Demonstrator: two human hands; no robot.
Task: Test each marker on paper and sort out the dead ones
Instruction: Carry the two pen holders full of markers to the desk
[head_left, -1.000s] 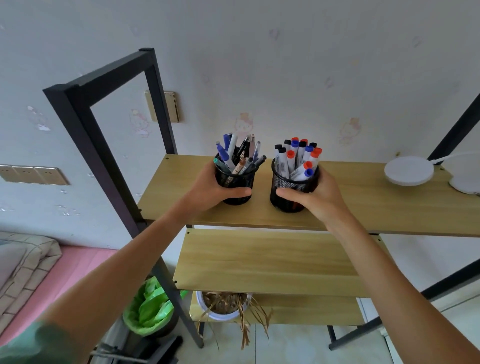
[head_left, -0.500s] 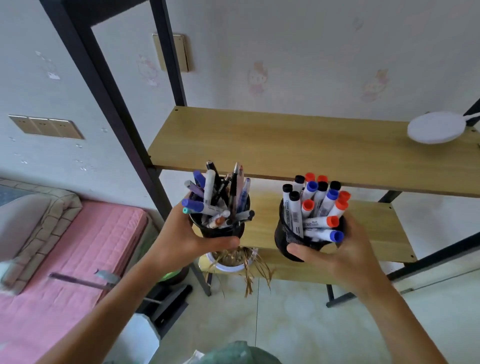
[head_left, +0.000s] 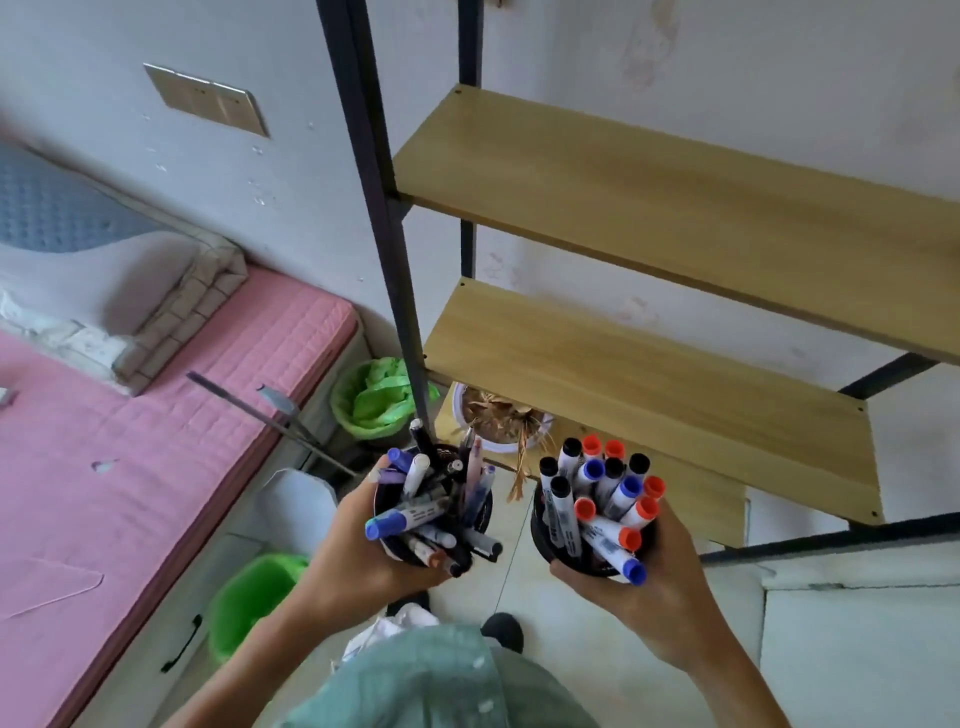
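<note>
Each hand carries a black mesh cup in front of my body, above the floor. My left hand (head_left: 353, 561) grips the left cup (head_left: 387, 543), crammed with several mixed pens and markers (head_left: 415, 514) leaning at odd angles. My right hand (head_left: 660, 587) grips the right cup (head_left: 545, 540), which holds several white whiteboard markers (head_left: 602, 499) with red, blue and black caps. The two cups are side by side, a small gap between them. No paper is in view.
A black-framed shelf unit with wooden boards (head_left: 649, 374) rises ahead and to the right. A white pot of dried plant (head_left: 498, 415) and a green-lined bin (head_left: 369, 400) sit on the floor below. A pink mattress (head_left: 156, 415) lies left, a green bucket (head_left: 249, 597) near it.
Both cups came off the upper shelf and moved down and toward my body. The view tilted down, so the floor and mattress now show.
</note>
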